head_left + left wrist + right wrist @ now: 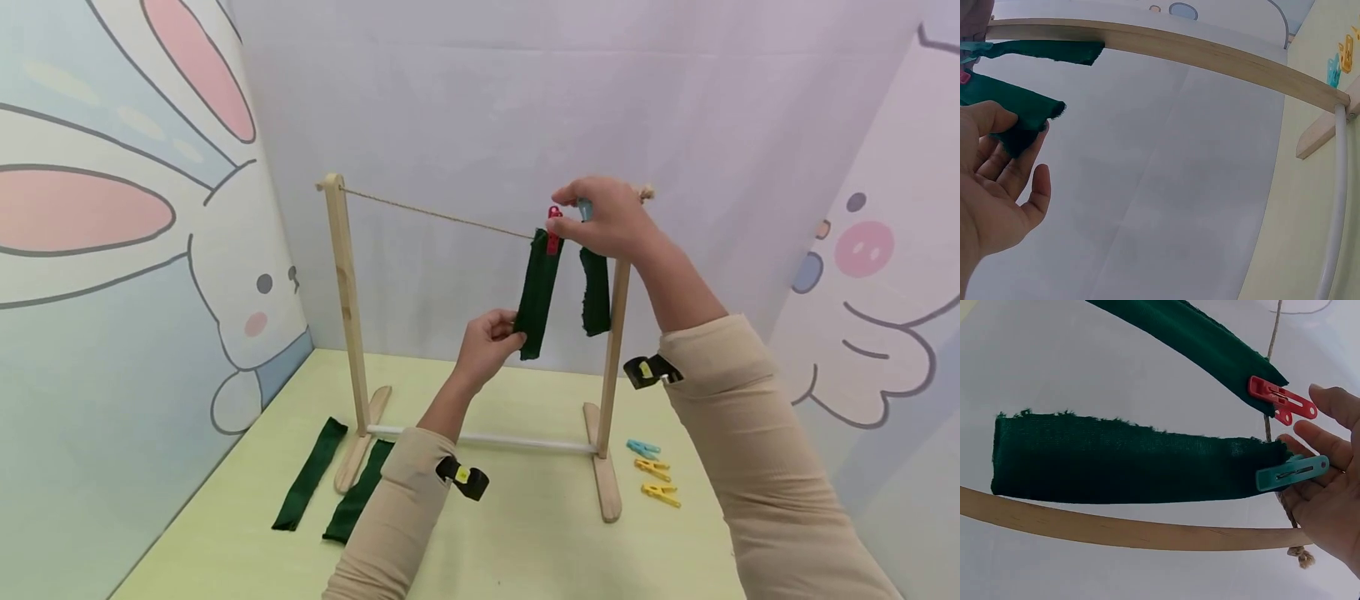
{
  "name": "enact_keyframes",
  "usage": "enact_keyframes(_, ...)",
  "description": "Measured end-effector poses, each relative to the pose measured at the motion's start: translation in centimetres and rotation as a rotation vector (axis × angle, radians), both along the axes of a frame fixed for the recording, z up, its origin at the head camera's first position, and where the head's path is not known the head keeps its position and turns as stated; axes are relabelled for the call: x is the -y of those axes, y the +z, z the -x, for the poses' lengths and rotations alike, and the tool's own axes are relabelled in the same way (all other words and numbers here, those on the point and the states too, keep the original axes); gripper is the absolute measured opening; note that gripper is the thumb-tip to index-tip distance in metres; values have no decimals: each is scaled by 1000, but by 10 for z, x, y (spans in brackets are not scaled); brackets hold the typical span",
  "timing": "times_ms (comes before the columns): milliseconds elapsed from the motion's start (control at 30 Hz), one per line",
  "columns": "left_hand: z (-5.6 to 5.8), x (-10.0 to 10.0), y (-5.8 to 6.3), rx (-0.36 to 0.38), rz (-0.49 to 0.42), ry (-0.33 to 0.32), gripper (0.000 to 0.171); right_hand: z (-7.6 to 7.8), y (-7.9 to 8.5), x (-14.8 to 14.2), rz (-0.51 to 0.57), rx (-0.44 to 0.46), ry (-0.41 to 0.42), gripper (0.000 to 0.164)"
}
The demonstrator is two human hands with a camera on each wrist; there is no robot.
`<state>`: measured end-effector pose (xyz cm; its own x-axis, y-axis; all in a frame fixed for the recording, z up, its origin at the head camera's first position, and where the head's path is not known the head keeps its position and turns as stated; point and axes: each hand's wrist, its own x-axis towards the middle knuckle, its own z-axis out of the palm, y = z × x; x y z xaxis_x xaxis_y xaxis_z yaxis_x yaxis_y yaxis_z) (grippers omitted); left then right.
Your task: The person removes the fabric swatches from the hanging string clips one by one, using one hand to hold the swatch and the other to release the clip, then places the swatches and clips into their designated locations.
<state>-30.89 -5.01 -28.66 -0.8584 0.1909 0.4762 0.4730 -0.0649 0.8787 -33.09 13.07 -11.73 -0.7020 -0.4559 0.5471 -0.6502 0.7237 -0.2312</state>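
Observation:
A dark green cloth strip point(538, 296) hangs over the rope point(450, 218), with a red clothespin point(1282, 398) clamped at its top. My left hand point(489, 346) pinches the strip's lower end; in the left wrist view the thumb lies on the cloth and fingers are behind it. My right hand point(609, 215) is beside the red clothespin, thumb and fingers spread apart. In the right wrist view its thumb tip is just off the clothespin's end. A second green strip point(1129, 462) hangs closer to the right post under a teal clothespin point(1292, 473), which overlaps the right fingers.
Wooden posts point(344, 292) carry the rope, with a white bar point(517, 442) joining their feet. Two more green strips point(311, 475) lie on the table at left. Right of the stand lie a blue clothespin point(643, 448) and two yellow clothespins point(660, 494). A pale curtain point(450, 125) hangs behind.

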Motion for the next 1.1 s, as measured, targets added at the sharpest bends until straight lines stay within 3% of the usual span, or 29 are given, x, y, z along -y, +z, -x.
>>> enact_keyframes(267,0,0,-1,-3,8,0,21,2,7,3,-50,85,25,38)
enact_keyframes(500,3,0,-2,-5,5,1,21,-2,11,1,-14,100,19,31)
enact_keyframes(700,17,0,-16,19,-1,-9,20,-5,6,-2,32,24,59,25)
enact_keyframes(867,16,2,-16,-18,29,15,19,-10,6,-3,77,-68,93,20)
enact_keyframes(1100,14,8,-16,-26,44,34,19,-10,7,-2,121,-93,96,17)
